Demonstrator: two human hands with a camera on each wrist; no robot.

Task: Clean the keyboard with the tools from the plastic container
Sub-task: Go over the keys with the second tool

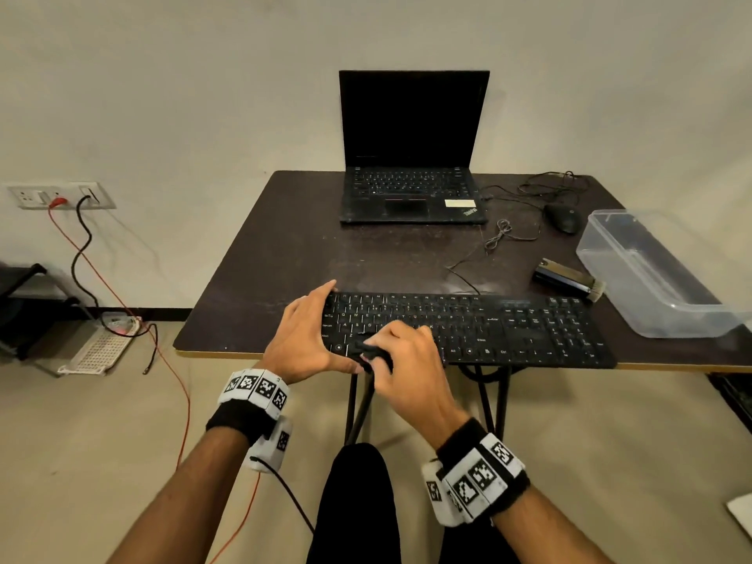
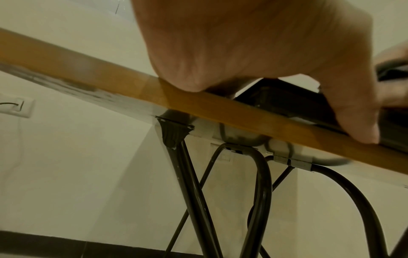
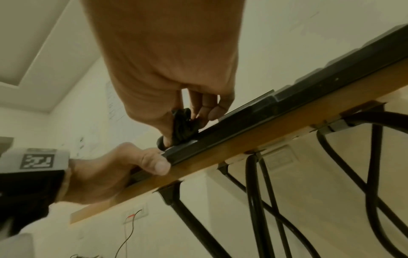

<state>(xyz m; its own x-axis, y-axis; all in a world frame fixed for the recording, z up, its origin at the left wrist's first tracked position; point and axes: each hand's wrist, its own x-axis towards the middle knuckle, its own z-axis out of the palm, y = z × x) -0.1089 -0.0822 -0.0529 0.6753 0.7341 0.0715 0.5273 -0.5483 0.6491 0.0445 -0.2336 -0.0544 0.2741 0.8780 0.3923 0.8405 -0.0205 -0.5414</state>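
A black keyboard (image 1: 508, 331) lies along the front edge of the dark table (image 1: 285, 258). My left hand (image 1: 321, 331) holds its left end, index finger at the far corner and thumb (image 3: 158, 165) on the front edge. My right hand (image 1: 390, 343) pinches a crumpled black cloth (image 1: 372, 351) down on the lower-left keys. In the right wrist view the cloth (image 3: 183, 125) sits between thumb and fingers, touching the keyboard (image 3: 287, 97). A dark-handled brush (image 1: 567, 276) lies beyond the keyboard's right end, beside the clear plastic container (image 1: 602, 254).
An open black laptop (image 1: 411, 156) stands at the back of the table, with a mouse (image 1: 563, 218) and loose cables to its right. Black metal legs (image 2: 181, 174) fold under the table. A wall socket with cords (image 1: 61, 195) is at the left.
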